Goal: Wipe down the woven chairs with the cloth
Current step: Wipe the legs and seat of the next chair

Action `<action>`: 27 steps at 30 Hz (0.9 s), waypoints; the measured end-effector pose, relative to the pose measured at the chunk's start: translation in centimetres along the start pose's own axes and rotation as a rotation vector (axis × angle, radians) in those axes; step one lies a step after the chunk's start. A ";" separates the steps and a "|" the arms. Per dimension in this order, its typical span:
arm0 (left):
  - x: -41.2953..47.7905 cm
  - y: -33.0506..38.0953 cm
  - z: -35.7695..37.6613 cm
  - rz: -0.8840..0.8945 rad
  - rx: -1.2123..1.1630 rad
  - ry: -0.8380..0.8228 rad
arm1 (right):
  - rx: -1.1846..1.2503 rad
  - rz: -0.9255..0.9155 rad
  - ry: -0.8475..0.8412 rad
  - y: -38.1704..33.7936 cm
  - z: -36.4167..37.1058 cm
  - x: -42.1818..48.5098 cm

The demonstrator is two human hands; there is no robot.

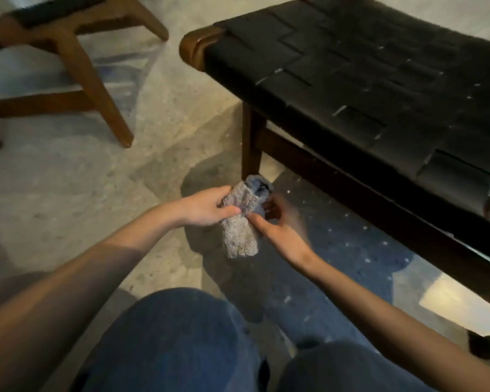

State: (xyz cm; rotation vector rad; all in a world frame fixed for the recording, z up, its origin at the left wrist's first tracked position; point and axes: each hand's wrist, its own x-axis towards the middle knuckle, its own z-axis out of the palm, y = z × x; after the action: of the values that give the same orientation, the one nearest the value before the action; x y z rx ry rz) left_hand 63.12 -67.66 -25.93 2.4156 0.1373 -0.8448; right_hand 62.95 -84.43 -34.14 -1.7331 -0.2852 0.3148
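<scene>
Hidden or unclear: my view cuts the near woven chair (365,80) at the top and right edges. I see its black strap seat, one rounded wooden corner, one front leg and a dark rail beneath. The second chair (68,43), upper left, is cut off too. Only brown legs, crossbars and a dark strip of seat show, and its weave cannot be made out. A small pale item under the near seat at the right edge is too blurred to identify. The right hand (277,224) is motion-blurred, so its fingertips are indistinct.

Count: two chairs, one cloth, two hands, two knees in blue jeans (181,343).

The cloth (242,222) is a grey, nubby towel rolled or folded into a short bundle, with a bluish inner layer showing at its top end. It is held in the air above the pale speckled floor (77,176), in front of the near chair's leg and below seat level. It touches neither chair.

The left hand (207,207) grips the bundle's upper part, fingers curled behind it and thumb laid across the front. The right hand meets the bundle's right edge. Its fingers are bent around the bluish fold in what reads as a pinch, though blur softens the contact.
</scene>
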 end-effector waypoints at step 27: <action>-14.3 -6.5 -22.0 -0.233 -1.057 0.526 | -0.212 -0.009 -0.278 -30.6 12.7 14.5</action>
State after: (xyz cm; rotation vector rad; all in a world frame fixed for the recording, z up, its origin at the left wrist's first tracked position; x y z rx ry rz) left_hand 61.93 -48.95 -6.46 1.5420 0.8423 -0.0978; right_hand 71.37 -62.07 -7.03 -1.8958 -0.5442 0.5365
